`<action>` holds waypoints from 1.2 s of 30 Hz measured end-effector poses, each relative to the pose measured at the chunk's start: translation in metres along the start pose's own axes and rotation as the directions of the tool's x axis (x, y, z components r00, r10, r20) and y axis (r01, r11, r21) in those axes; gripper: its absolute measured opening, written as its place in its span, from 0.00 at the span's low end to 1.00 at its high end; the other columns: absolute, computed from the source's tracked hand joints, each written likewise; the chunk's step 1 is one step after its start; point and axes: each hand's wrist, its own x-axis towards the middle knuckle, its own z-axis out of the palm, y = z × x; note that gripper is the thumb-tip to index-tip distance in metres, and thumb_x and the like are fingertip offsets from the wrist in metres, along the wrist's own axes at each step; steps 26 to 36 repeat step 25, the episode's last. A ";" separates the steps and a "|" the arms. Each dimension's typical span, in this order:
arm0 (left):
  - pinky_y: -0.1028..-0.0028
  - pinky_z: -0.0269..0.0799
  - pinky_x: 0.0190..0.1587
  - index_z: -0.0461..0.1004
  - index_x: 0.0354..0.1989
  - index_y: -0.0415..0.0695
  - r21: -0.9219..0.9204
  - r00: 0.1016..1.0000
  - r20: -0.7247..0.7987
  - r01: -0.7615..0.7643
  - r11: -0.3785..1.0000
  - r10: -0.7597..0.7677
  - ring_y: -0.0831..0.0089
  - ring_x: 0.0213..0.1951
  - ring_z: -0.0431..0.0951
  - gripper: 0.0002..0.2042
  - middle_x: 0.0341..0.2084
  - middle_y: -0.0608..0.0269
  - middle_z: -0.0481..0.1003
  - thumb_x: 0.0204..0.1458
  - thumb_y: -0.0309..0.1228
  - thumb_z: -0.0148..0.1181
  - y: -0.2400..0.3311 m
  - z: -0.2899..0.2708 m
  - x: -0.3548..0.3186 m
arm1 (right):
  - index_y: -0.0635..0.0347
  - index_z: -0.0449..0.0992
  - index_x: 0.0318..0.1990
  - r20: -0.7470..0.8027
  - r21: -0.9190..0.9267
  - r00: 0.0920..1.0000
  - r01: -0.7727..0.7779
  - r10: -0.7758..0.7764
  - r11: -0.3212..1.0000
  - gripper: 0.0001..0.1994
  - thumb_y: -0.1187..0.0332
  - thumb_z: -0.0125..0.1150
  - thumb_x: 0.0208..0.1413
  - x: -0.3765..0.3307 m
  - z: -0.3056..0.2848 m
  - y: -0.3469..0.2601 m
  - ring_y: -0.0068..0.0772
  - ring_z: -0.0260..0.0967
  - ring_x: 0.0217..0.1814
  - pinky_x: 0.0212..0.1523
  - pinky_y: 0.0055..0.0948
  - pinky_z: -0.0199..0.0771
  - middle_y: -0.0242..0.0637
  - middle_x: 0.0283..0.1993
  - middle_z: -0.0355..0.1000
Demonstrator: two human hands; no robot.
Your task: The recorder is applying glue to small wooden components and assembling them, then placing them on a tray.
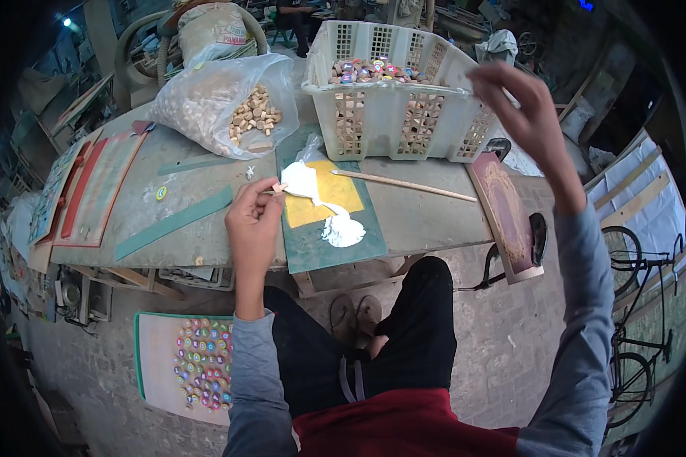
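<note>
My left hand pinches a small light wooden block between thumb and fingertips. Just right of the block lies a white patch of paste on a yellow sheet, and a thicker white heap sits on the green board below it. My right hand is raised by the right rim of a white plastic crate, its fingers extended, with nothing visible in them. Inside the crate are many wooden pieces, some with colourful round faces.
A clear bag of wooden blocks lies open left of the crate. A wooden stick and green strips lie on the table. On the floor, a tray holds colourful discs. Bicycles stand at the right.
</note>
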 end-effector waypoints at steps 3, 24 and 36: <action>0.76 0.73 0.33 0.76 0.45 0.35 0.182 0.987 -0.033 -0.149 0.972 0.158 0.75 0.31 0.77 0.12 0.36 0.58 0.76 0.52 0.18 0.59 0.011 0.015 -0.005 | 0.66 0.77 0.46 0.319 -0.011 0.930 -0.191 0.185 0.981 0.12 0.69 0.54 0.60 0.056 0.011 0.042 0.23 0.72 0.39 0.43 0.27 0.72 0.35 0.36 0.76; 0.78 0.73 0.33 0.77 0.46 0.34 0.254 0.989 -0.076 -0.104 0.962 0.127 0.78 0.31 0.77 0.11 0.37 0.60 0.76 0.53 0.17 0.59 0.016 0.012 -0.006 | 0.50 0.71 0.61 0.760 0.076 0.639 0.088 -0.115 0.993 0.19 0.70 0.58 0.61 0.088 0.097 0.208 0.39 0.69 0.62 0.68 0.42 0.60 0.48 0.58 0.72; 0.78 0.73 0.34 0.77 0.46 0.34 0.254 0.990 -0.078 -0.097 0.962 0.120 0.78 0.31 0.77 0.11 0.37 0.60 0.76 0.53 0.18 0.59 0.015 0.011 -0.006 | 0.50 0.71 0.61 0.758 0.077 0.642 0.090 -0.116 0.993 0.19 0.70 0.58 0.61 0.088 0.096 0.207 0.39 0.69 0.62 0.68 0.42 0.60 0.48 0.58 0.72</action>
